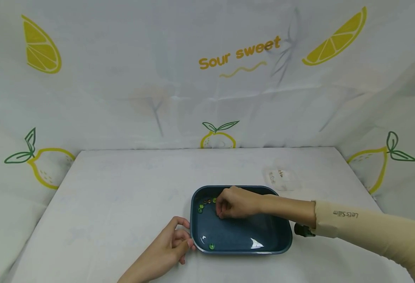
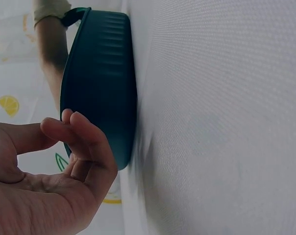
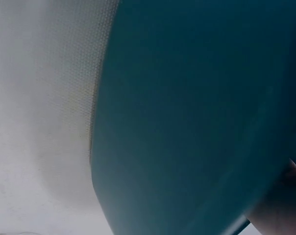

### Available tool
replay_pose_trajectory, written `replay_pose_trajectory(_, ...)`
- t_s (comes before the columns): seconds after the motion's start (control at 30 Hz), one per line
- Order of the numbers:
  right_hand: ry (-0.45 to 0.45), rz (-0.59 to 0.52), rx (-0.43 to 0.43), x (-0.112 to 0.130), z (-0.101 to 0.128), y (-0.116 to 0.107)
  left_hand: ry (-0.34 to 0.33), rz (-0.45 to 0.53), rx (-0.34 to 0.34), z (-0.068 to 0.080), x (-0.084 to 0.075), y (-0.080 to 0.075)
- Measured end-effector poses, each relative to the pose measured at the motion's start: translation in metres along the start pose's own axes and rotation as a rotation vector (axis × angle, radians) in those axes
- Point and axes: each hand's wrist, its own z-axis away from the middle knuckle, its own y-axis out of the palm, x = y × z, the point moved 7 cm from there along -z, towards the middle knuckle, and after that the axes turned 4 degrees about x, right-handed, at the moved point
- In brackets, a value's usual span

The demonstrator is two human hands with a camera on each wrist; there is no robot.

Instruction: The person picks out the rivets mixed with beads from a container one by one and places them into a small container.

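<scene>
Inside the blue tray, the right hand, fingers curled, grasp unclear, reaches green beads; the left hand rests loosely curled beside the rim, holding nothing.

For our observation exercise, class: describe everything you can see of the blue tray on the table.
The tray is a dark blue-green rectangular dish with rounded corners and a raised rim, glossy like plastic; its outer wall looks ribbed in the left wrist view. It sits flat on the white table, near the front. Small green beads lie in its far left corner, with one more near the front wall. The right hand reaches inside it; the left hand rests at its left front corner.
</scene>
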Motion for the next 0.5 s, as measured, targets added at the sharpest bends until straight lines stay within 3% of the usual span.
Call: replay_pose_trajectory(0.5,-0.035,-0.014,-0.014,0.0065,0.0044,-0.0087,-0.005,0.018,0.008,-0.0007,-0.0015,0.0004)
